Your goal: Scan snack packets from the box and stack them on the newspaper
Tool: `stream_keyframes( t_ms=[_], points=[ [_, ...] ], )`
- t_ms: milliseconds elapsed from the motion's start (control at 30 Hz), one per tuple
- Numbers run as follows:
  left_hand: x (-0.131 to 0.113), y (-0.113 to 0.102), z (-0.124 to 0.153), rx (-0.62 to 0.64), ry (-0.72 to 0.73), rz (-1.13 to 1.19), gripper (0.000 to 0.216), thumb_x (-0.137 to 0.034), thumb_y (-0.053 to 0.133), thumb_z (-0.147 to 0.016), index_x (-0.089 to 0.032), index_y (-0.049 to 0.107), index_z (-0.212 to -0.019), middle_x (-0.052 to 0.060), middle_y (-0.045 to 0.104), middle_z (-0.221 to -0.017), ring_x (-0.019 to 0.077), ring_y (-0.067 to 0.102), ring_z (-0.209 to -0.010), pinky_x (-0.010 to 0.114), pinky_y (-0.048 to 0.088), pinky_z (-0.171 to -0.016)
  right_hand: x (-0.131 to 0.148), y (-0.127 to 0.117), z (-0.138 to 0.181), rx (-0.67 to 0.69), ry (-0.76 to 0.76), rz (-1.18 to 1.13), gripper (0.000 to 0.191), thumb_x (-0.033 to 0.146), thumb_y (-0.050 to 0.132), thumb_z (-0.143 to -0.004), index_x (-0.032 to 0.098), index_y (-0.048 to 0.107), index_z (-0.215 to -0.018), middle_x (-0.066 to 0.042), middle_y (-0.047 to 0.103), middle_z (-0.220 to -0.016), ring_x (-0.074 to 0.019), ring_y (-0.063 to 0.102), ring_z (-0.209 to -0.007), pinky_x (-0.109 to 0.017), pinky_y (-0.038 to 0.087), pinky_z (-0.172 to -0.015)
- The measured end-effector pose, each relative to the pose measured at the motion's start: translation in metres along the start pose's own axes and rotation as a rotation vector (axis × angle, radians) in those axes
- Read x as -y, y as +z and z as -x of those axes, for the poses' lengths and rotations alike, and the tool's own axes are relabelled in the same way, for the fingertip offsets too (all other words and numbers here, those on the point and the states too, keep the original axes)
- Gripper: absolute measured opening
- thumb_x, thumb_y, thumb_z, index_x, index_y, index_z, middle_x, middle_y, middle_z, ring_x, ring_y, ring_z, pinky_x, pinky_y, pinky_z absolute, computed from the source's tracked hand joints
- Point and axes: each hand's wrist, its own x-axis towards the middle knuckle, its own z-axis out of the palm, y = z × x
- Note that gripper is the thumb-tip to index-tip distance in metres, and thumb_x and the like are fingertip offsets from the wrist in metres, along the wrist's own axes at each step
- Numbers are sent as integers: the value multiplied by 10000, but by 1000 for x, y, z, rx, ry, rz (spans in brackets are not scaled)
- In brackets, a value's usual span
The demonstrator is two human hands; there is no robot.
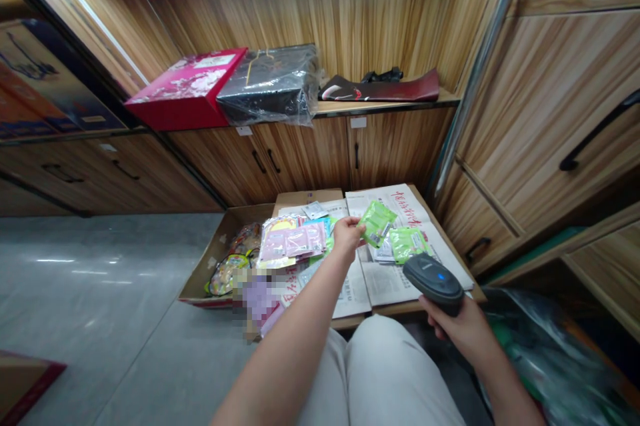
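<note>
My left hand (347, 236) pinches the edge of a green packet (377, 221), holding it up over the newspaper. In my right hand (463, 326) is a dark handheld barcode scanner (434, 279) with a small blue light, tilted toward the packets. More green packets (407, 244) lie on the newspaper (400, 286), just beyond the scanner's head, beside a whitish packet (383, 253). To the left of my left hand is a heap of pink packets (295, 241) with yellow, blue and green ones around it. A silvery sachet (315, 211) lies behind the heap.
An open cardboard box (200, 286) with colourful bagged goods stands at the left. Behind are wooden cabinets (310, 153); their shelf bears a red gift box (187, 89) and a black plastic-wrapped box (270, 79). Plastic-wrapped goods (555, 353) are at the lower right.
</note>
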Motion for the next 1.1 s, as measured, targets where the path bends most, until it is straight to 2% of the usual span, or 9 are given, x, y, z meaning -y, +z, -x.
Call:
stream_keyframes(
  t_ms=[133,233,467,600,733,933,1100],
  points=[
    [13,14,-6,-44,-3,32,249,18,651,-712,-156,476,-744,-23,550,-709,97,613,-626,373,610,-686,4,4,1,-25,51,-52,358,498,787,-602,192,602,-596,14,570,-424,-147,503,-319,-247,378,-313],
    [21,22,-9,-25,-7,87,271,27,647,-706,-162,458,-751,-23,541,-738,96,620,-651,373,615,-706,11,5,1,-60,93,-113,365,501,789,-609,188,604,-582,12,566,-423,-139,500,-319,-237,385,-308],
    [30,22,-15,6,16,113,250,18,655,-686,-158,494,-761,-8,572,-792,110,620,-722,347,606,-721,14,0,0,-52,100,-175,409,502,781,-636,191,553,-498,16,539,-402,-108,473,-309,-207,365,-298],
    [29,24,-16,-7,14,107,241,36,616,-698,-158,483,-751,-16,553,-770,100,606,-692,347,607,-716,13,-1,-1,-26,103,-184,431,504,776,-654,184,547,-479,12,532,-399,-106,473,-308,-206,363,-304],
    [28,26,-17,-78,0,112,224,27,583,-750,-163,472,-786,-2,547,-823,98,616,-705,336,611,-705,12,-3,-3,-59,90,-188,392,510,773,-668,161,621,-575,3,573,-443,-116,498,-328,-209,378,-310],
    [42,16,-27,-203,-145,-100,227,-54,661,-742,-174,473,-782,20,559,-803,147,636,-722,287,589,-621,7,-13,-8,-111,80,-187,372,493,777,-678,143,650,-664,3,588,-461,-115,502,-349,-207,384,-317],
    [57,5,-42,-309,-151,-348,220,-60,630,-720,-189,464,-784,42,597,-853,182,658,-775,250,543,-577,-1,-20,-14,-115,102,-183,384,502,785,-667,140,658,-690,4,586,-471,-121,506,-363,-217,397,-324]
  ],
)
